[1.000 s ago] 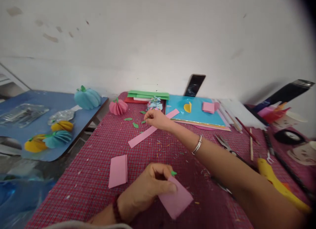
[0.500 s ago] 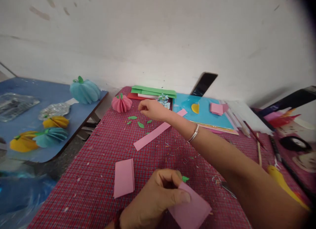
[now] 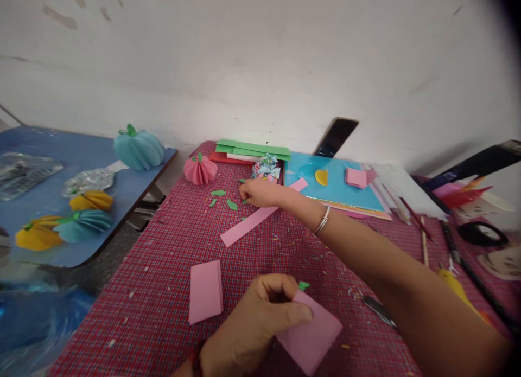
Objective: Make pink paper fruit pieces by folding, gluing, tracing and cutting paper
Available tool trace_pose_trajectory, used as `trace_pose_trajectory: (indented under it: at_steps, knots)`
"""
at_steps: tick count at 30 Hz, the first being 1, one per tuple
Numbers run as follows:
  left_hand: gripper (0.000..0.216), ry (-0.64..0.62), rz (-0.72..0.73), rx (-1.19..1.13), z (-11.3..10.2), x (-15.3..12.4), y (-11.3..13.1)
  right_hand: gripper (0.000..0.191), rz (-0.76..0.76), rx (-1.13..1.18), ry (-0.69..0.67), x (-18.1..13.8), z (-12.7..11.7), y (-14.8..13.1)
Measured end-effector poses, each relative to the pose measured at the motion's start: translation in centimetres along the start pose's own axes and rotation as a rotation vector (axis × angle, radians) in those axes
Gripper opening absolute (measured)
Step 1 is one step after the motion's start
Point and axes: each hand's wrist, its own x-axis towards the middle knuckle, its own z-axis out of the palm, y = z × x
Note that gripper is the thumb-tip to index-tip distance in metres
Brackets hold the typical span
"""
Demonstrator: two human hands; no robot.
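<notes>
My left hand [image 3: 260, 320] pinches a folded pink paper square [image 3: 311, 333] between thumb and fingers at the front of the table. A bit of green paper [image 3: 303, 285] shows just behind that square. My right hand [image 3: 260, 193] is stretched across to the far part of the table, fingers curled together and low over the cloth. Green paper leaves [image 3: 232, 205] lie around its fingertips; what is between them, if anything, is hidden. Under the right wrist runs a pink paper strip [image 3: 244, 228]. A stack of pink paper rectangles [image 3: 205, 292] lies left of my left hand.
A pink paper pumpkin [image 3: 199, 170] stands at the far left of the checked tablecloth [image 3: 163, 268]. Behind are green paper [image 3: 252, 149], a blue sheet [image 3: 297, 171] and a propped phone [image 3: 337, 137]. A blade [image 3: 378, 310] lies beneath my right forearm. More paper pumpkins [image 3: 139, 149] sit on the blue table.
My right hand has moved slightly right and down toward the cloth, uncovering the patterned bundle behind it. My left hand still holds the pink square, shifted a little.
</notes>
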Motion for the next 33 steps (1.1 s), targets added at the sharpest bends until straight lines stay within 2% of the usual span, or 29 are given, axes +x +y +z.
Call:
trace_pose_trajectory:
  at_steps: [3, 6, 7, 9, 12, 15, 18, 22, 26, 29, 33]
  knots:
    - [0.028, 0.164, 0.085, 0.030, -0.1, 0.5, 0.2, 0.014, 0.060, 0.062, 0.107, -0.9, -0.8, -0.6]
    - [0.030, 0.317, 0.177, 0.126, -0.2, 0.8, 0.5, 0.007, 0.156, 0.184, 0.288, -3.9, -1.6, -1.5]
    - [0.028, 0.345, 0.197, 0.176, -0.2, 0.8, 0.6, 0.005, 0.201, 0.271, 0.354, -5.5, -1.8, -1.9]
    - [0.024, 0.368, 0.229, 0.300, -0.3, 0.7, 0.7, 0.005, 0.317, 0.679, 0.492, -9.6, -1.9, -3.0]
    - [0.022, 0.377, 0.291, 0.486, -0.3, 0.2, 0.5, 0.011, 0.373, 1.143, 0.558, -16.7, -1.2, -4.8]
    - [0.021, 0.384, 0.347, 0.618, 0.4, -0.1, 0.3, 0.014, 0.429, 1.329, 0.637, -23.3, -0.4, -6.4]
    - [0.022, 0.441, 0.320, 0.708, 2.6, 0.2, -0.1, 0.015, 0.473, 1.458, 0.639, -28.2, 0.0, -7.5]
    - [0.018, 0.336, 0.251, 0.879, 7.4, 1.3, -1.3, 0.012, 0.435, 1.554, 0.659, -32.2, -0.2, -7.9]
    - [0.015, 0.219, 0.215, 0.912, 11.7, 2.7, -3.6, 0.013, 0.428, 1.538, 0.710, -34.7, 0.1, -7.7]
    - [0.014, 0.182, 0.200, 0.932, 13.3, 3.7, -5.3, 0.014, 0.401, 1.470, 0.786, -36.0, 1.0, -7.0]
    - [0.015, 0.176, 0.165, 0.908, 14.2, 4.7, -6.6, 0.011, 0.389, 1.387, 0.868, -36.7, 2.0, -6.0]
